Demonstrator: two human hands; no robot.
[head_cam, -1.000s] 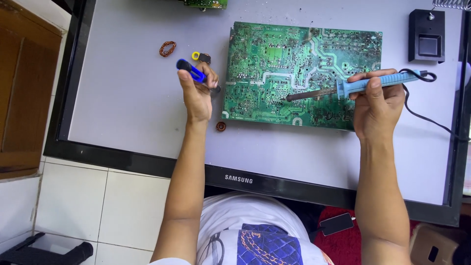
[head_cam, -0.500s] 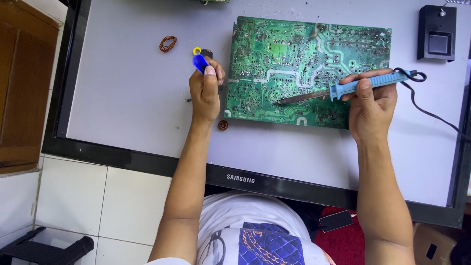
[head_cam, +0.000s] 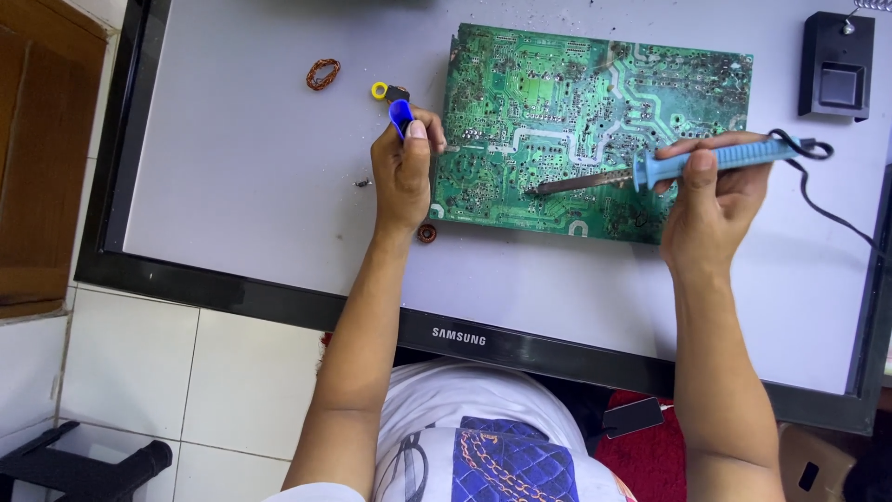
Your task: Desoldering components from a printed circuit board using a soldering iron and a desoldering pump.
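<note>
R hand point(head_cam: 711, 200) grip closed on light-blue-handled soldering iron point(head_cam: 715, 158), metal tip resting on green printed circuit board point(head_cam: 595, 130), lower-mid area. L hand point(head_cam: 401, 177) grip closed round small blue-handled tool point(head_cam: 400, 116), at board's left edge. Vs 1 s ago: L hand has moved up & closer to the board edge; iron tip has slid left a little. Board lies flat on pale grey surface point(head_cam: 232, 186). Nearby: copper wire coil point(head_cam: 323, 73), black iron stand point(head_cam: 836, 65) top right, small round coil point(head_cam: 426, 233) by L wrist.
</note>
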